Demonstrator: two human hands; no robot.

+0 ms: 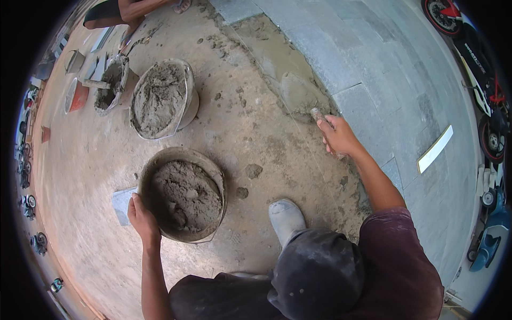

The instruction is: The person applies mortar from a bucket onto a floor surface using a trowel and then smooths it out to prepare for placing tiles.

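Dark cap (318, 274) nearest, bottom centre. Right hand (337, 136), right of centre: grip clamped round a trowel handle (318, 117) at the mortar bed's (274, 50) lower end. Left hand (143, 216), lower left, against a bucket (178, 154) rim; grip impossible to tell. Possible faults: bucket tipping from one-sided pull; slabs (362, 53) smeared by overreaching strokes.

Beyond the near bucket (211, 169) stands a second bucket (190, 104); right of both runs the mortar bed (273, 53), then paving tiles (373, 104).
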